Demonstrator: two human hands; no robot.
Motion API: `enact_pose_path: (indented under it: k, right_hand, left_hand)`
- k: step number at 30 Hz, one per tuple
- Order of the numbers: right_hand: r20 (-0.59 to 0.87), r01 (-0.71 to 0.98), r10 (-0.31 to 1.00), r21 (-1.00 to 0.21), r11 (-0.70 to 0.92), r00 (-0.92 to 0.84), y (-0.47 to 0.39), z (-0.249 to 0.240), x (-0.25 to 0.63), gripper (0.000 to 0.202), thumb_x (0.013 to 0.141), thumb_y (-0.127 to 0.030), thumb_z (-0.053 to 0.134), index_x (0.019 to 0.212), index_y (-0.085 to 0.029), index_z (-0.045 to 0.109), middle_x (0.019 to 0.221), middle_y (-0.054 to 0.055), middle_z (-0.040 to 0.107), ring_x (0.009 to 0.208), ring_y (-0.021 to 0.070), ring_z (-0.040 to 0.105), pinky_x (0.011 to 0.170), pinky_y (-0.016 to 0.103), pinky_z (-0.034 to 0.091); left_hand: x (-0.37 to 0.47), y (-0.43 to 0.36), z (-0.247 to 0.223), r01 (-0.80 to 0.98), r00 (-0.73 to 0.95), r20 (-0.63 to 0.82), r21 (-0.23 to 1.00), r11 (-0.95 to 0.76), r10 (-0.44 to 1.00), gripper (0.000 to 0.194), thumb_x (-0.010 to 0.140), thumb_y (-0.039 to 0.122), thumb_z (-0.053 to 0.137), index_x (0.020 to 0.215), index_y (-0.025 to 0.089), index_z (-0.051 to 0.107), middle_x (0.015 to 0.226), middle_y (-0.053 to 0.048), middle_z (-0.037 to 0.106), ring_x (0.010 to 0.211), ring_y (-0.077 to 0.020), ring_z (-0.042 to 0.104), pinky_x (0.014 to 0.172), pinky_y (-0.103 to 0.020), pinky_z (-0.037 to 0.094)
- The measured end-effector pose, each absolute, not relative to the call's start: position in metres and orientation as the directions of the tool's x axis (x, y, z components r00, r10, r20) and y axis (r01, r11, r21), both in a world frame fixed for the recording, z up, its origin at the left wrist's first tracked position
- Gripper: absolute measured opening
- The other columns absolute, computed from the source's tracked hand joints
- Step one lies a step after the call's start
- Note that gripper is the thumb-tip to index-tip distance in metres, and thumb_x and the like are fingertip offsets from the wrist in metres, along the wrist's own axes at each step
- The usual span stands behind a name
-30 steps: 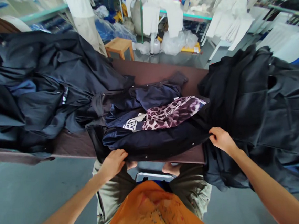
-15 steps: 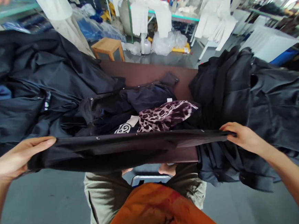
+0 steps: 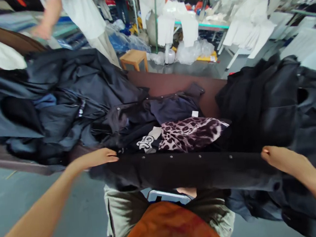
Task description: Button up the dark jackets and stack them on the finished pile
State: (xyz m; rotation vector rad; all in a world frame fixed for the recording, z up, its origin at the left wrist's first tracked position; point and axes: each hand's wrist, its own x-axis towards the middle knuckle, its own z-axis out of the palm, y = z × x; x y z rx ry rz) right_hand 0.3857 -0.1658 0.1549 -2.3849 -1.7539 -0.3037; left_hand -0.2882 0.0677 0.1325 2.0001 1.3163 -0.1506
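Observation:
A black jacket [image 3: 184, 171] with a row of small metal snaps along its edge is stretched across my lap. My left hand [image 3: 99, 157] pinches one end of that edge. Farther right, my right hand [image 3: 284, 158] grips the other end in closed fingers. Behind the held edge lies the jacket's inside, with a leopard-print piece [image 3: 189, 132], a white graphic [image 3: 146, 142] on dark cloth and a small white label [image 3: 195, 114]. The jacket's far edge, also with snaps, rests flat on the brown table [image 3: 171, 79].
Heaped dark garments [image 3: 80, 73] cover the table's left part, and a stack of black garments [image 3: 257, 99] lies at the right. Beyond the table are a wooden stool [image 3: 134, 57], plastic bags [image 3: 189, 52] and white garments [image 3: 249, 23]. A person in a white shirt [image 3: 84, 18] stands at back left.
My left hand has shifted right along the jacket's snap edge, and my right hand sits farther right. The band between them now hangs wider. The view has turned somewhat to the left.

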Motion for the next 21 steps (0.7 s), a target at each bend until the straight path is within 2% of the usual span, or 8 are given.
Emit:
enact_pose_path:
  k: [2, 4, 6, 9, 11, 16, 19, 21]
  right_hand:
    - [0.263, 0.967, 0.942, 0.088, -0.237, 0.207, -0.141, 0.143, 0.334, 0.029, 0.086, -0.036, 0.053, 0.065, -0.019, 0.064, 0.06, 0.014, 0.061, 0.054, 0.0246, 0.055, 0.057, 0.041, 0.038]
    - [0.364, 0.983, 0.926, 0.109, -0.15, 0.1, -0.121, 0.134, 0.272, 0.025, 0.091, -0.03, 0.049, 0.096, -0.015, 0.067, 0.09, 0.017, 0.068, 0.082, 0.03, 0.063, 0.073, 0.043, 0.045]
    - [0.442, 0.997, 0.897, -0.056, 0.052, -0.022, -0.108, 0.119, 0.208, 0.023, 0.093, -0.024, 0.047, 0.103, -0.016, 0.065, 0.106, 0.014, 0.068, 0.1, 0.0281, 0.062, 0.09, 0.043, 0.045]
    - [0.448, 0.941, 0.888, -0.244, 0.233, -0.104, -0.103, 0.079, 0.136, 0.021, 0.095, -0.021, 0.046, 0.105, -0.019, 0.065, 0.107, 0.01, 0.067, 0.102, 0.025, 0.06, 0.093, 0.04, 0.047]
    - [0.405, 0.923, 0.905, -0.281, 0.263, -0.135, -0.107, 0.045, 0.113, 0.022, 0.095, -0.02, 0.047, 0.109, -0.019, 0.064, 0.11, 0.01, 0.066, 0.103, 0.0257, 0.059, 0.094, 0.041, 0.047]
    - [0.369, 0.941, 0.918, -0.239, 0.241, -0.142, -0.116, -0.012, 0.124, 0.028, 0.096, -0.023, 0.048, 0.12, -0.019, 0.061, 0.121, 0.012, 0.062, 0.111, 0.0283, 0.057, 0.096, 0.045, 0.045]
    - [0.345, 0.942, 0.927, -0.235, 0.238, -0.148, -0.107, -0.019, 0.137, 0.025, 0.097, -0.025, 0.049, 0.116, -0.017, 0.063, 0.116, 0.013, 0.063, 0.109, 0.0284, 0.057, 0.093, 0.045, 0.044]
    - [0.336, 0.933, 0.928, -0.256, 0.252, -0.159, -0.098, -0.019, 0.141, 0.023, 0.097, -0.024, 0.047, 0.112, -0.017, 0.064, 0.112, 0.012, 0.064, 0.106, 0.0273, 0.058, 0.091, 0.043, 0.045]
  left_hand:
    - [-0.268, 0.086, 0.117, 0.84, 0.464, -0.341, 0.463, -0.283, 0.818, 0.026, 0.074, 0.041, 0.06, 0.063, 0.019, 0.067, 0.068, -0.002, 0.072, 0.068, -0.0203, 0.067, 0.065, -0.025, 0.054]
    - [-0.252, 0.114, 0.112, 0.859, 0.381, -0.191, 0.434, -0.27, 0.905, 0.026, 0.084, 0.033, 0.051, 0.082, 0.016, 0.07, 0.087, -0.005, 0.075, 0.082, -0.0184, 0.068, 0.078, -0.024, 0.052]
    - [-0.24, 0.147, 0.117, 0.879, 0.289, -0.017, 0.4, -0.259, 0.957, 0.032, 0.092, 0.026, 0.043, 0.108, 0.012, 0.067, 0.114, -0.008, 0.07, 0.105, -0.0176, 0.063, 0.094, -0.025, 0.047]
    - [-0.226, 0.191, 0.127, 0.913, 0.174, 0.153, 0.344, -0.218, 0.973, 0.041, 0.097, 0.025, 0.04, 0.13, 0.004, 0.052, 0.137, -0.017, 0.055, 0.125, -0.0211, 0.051, 0.105, -0.033, 0.039]
    - [-0.22, 0.214, 0.127, 0.935, 0.121, 0.166, 0.311, -0.169, 0.979, 0.041, 0.097, 0.028, 0.047, 0.13, 0.004, 0.051, 0.135, -0.02, 0.056, 0.118, -0.0225, 0.055, 0.101, -0.039, 0.043]
    - [-0.214, 0.239, 0.119, 0.957, 0.122, 0.039, 0.26, -0.128, 0.992, 0.021, 0.09, 0.026, 0.06, 0.093, 0.007, 0.068, 0.095, -0.011, 0.073, 0.087, -0.0194, 0.068, 0.081, -0.028, 0.047]
    - [-0.212, 0.226, 0.122, 0.95, 0.177, 0.041, 0.254, -0.181, 0.983, 0.019, 0.089, 0.029, 0.061, 0.093, 0.013, 0.07, 0.097, -0.012, 0.074, 0.089, -0.0233, 0.068, 0.081, -0.03, 0.048]
    - [-0.211, 0.201, 0.127, 0.941, 0.217, 0.084, 0.247, -0.231, 0.973, 0.023, 0.093, 0.031, 0.055, 0.103, 0.017, 0.069, 0.108, -0.011, 0.071, 0.103, -0.0255, 0.065, 0.091, -0.033, 0.047]
